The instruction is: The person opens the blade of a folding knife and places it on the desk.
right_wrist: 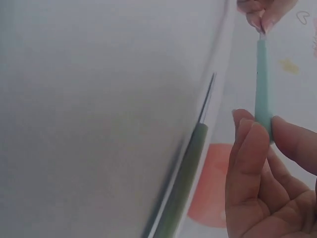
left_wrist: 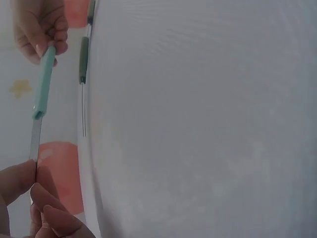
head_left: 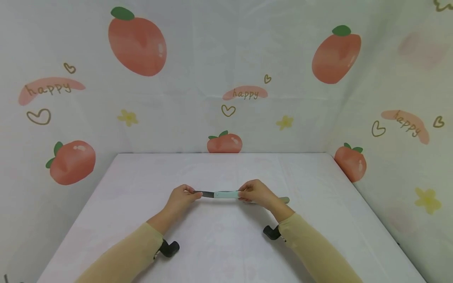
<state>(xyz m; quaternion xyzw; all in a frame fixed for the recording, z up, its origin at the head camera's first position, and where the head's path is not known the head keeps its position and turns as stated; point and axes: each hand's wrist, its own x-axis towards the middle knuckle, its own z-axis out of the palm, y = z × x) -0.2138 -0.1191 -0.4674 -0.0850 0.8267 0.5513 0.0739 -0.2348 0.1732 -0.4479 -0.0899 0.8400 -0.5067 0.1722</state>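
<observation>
A knife with a mint-green handle (head_left: 226, 194) and a flat metal blade (head_left: 209, 194) is held level above the table, between both hands. My left hand (head_left: 182, 199) pinches the blade toward its far end between thumb and fingers, covering the tip. At the other end, my right hand (head_left: 259, 193) pinches the butt of the handle, as the right wrist view also shows. Behind and below the right hand lies a green-handled utensil (right_wrist: 185, 181) with a slender metal part. Its kind cannot be made out, and the right hand partly hides it in the head view.
The white table (head_left: 212, 243) runs back to a white curtain (head_left: 198, 98) printed with red fruit, flowers and the word "happy". A black wrist camera (head_left: 169, 249) sits below the left sleeve, and another black camera (head_left: 271, 232) below the right sleeve.
</observation>
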